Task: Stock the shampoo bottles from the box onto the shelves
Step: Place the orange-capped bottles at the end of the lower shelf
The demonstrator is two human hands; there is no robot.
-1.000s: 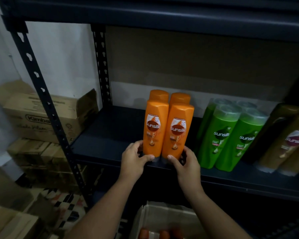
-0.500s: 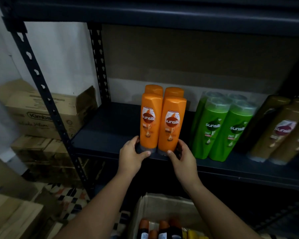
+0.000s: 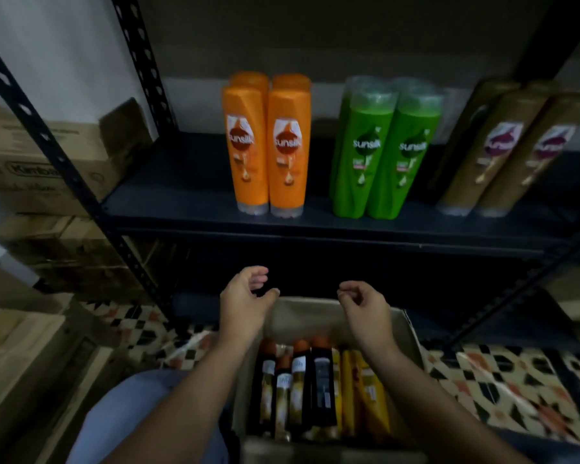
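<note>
Orange shampoo bottles [image 3: 268, 145] stand upright in a tight block on the dark shelf [image 3: 181, 216], near its front edge. To their right stand green bottles [image 3: 385, 152] and gold bottles [image 3: 503, 152]. Below the shelf, an open cardboard box [image 3: 412, 336] holds several lying bottles: black ones with orange caps [image 3: 292, 383] and yellow ones [image 3: 365, 393]. My left hand [image 3: 245, 303] and my right hand [image 3: 362, 306] hover over the far end of the box, fingers loosely curled, holding nothing.
Stacked cardboard cartons [image 3: 47, 169] sit left of the rack's perforated black upright [image 3: 47, 142]. More cartons [image 3: 21, 363] lie at the lower left. Patterned floor tiles [image 3: 503, 383] show right of the box. A diagonal brace [image 3: 516, 289] crosses under the shelf at right.
Both hands let go of the orange bottles on the shelf and dropped down toward the box. The view tilted down, showing more of the box's contents.
</note>
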